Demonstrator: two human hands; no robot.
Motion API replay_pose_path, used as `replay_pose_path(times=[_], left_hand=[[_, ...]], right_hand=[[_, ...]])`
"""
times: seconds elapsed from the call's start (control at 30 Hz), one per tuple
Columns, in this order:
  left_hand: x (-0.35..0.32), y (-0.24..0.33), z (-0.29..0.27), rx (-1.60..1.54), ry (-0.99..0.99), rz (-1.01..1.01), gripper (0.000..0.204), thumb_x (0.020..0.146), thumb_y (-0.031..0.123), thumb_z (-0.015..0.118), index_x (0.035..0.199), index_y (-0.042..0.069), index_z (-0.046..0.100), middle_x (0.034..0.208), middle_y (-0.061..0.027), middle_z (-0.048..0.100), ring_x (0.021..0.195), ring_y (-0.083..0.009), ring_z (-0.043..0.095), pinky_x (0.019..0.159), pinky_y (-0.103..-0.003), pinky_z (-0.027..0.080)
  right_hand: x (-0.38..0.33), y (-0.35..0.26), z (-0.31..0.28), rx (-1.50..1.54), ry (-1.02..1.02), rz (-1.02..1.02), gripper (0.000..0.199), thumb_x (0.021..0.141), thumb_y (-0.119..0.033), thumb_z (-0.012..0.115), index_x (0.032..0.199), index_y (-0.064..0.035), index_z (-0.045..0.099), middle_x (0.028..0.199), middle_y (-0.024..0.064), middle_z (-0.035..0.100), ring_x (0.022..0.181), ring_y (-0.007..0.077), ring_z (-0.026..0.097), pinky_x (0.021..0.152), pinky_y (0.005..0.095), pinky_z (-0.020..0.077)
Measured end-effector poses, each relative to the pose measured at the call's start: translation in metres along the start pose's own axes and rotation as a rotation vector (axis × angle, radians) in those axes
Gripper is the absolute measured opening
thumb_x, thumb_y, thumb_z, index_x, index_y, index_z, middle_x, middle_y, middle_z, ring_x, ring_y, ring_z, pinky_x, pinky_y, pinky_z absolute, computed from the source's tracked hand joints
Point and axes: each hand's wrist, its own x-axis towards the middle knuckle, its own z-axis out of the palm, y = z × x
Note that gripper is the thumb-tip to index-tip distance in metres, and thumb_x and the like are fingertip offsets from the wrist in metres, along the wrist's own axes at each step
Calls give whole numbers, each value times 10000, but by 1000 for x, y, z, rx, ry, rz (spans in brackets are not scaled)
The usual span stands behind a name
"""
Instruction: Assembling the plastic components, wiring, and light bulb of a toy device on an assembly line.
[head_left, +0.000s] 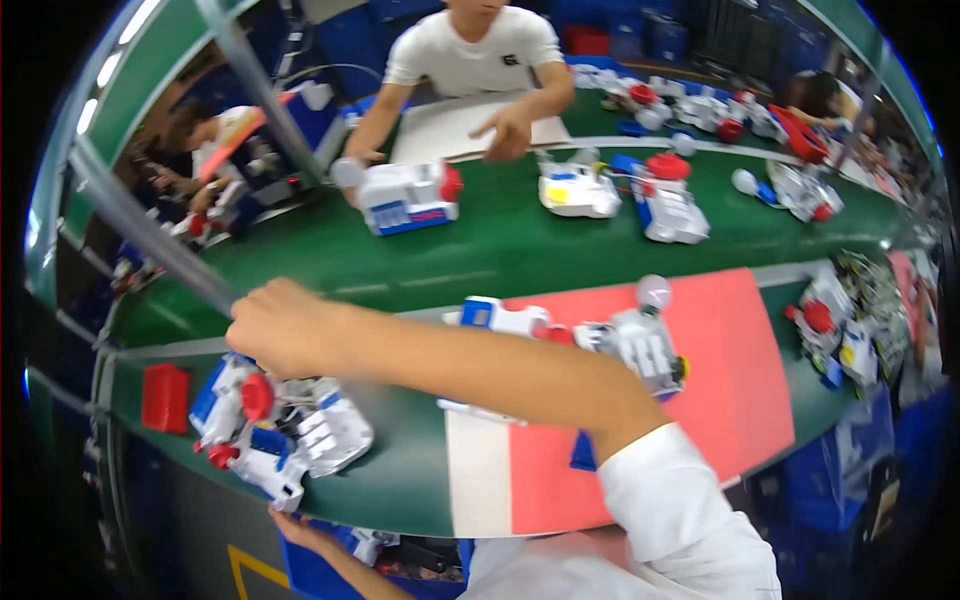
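Reaching down below the near table edge, the left hand (295, 530) sits by a blue bin (330, 570); only its wrist and part of the palm show, so I cannot tell whether it is open or closed. Just beyond it, on the green table (400, 480), lies a white, blue and red toy robot (275, 425), with a red block (165, 398) to its left. The right arm crosses over the table from the near right, and the right hand (285, 328) hovers just above and beyond that toy, fingers curled in a loose fist, gripping nothing that can be seen. To the right, a red mat (740, 380) carries a second toy (640, 345) and a blue and white part (500, 318). Farther off, on a green belt (480, 250), stand three more toys (410, 197), (578, 190), (668, 205). At the far side, another person in a white shirt rests a hand (510, 130) on a pale board (450, 125).
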Motion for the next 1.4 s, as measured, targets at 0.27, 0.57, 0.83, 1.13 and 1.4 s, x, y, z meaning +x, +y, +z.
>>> replay_pose_path(times=[0.27, 0.57, 0.83, 1.13, 1.4], left_hand=[[-22, 52, 31, 397, 527, 728, 319, 1017, 120, 520, 1269, -62, 586, 1230, -169, 621, 1114, -268, 598, 985, -379, 478], [-238, 132, 190, 427, -1556, 542, 351, 825, 190, 752, 1107, 7, 653, 1022, -176, 673, 906, -317, 654, 759, -380, 520], [-297, 136, 172, 338, -1575, 134, 266, 912, 140, 679, 1120, -15, 619, 869, -184, 662, 702, -339, 667, 606, -382, 519], [-272, 177, 247, 396, -1747, 868, 301, 855, 21, 690, 1140, -36, 614, 866, -160, 591, 728, -369, 628, 628, -408, 502], [-255, 133, 243, 406, -1643, 718, 272, 778, 106, 787, 1011, 20, 679, 844, -100, 631, 715, -241, 645, 635, -351, 518]], right_hand=[[-259, -9, -189, -88, 214, 791, 153, 834, -123, 720, 963, -43, 715, 938, 111, 685, 807, 251, 671, 745, 377, 525], [-351, -154, -67, -193, -35, 993, 487, 705, -196, 856, 1132, -78, 653, 1293, 120, 582, 1061, 266, 598, 891, 401, 516], [-342, -157, -74, 362, 343, 1113, 496, 718, -106, 844, 1164, -70, 629, 1421, 184, 510, 1276, 335, 536, 1041, 428, 457], [-314, -86, -155, -278, -256, 567, 466, 819, -83, 648, 1278, -171, 652, 907, 44, 614, 891, 209, 637, 789, 367, 531], [-339, -58, -146, -148, -166, 484, 533, 748, -14, 691, 1251, -189, 684, 951, 33, 639, 885, 194, 630, 747, 323, 551]])
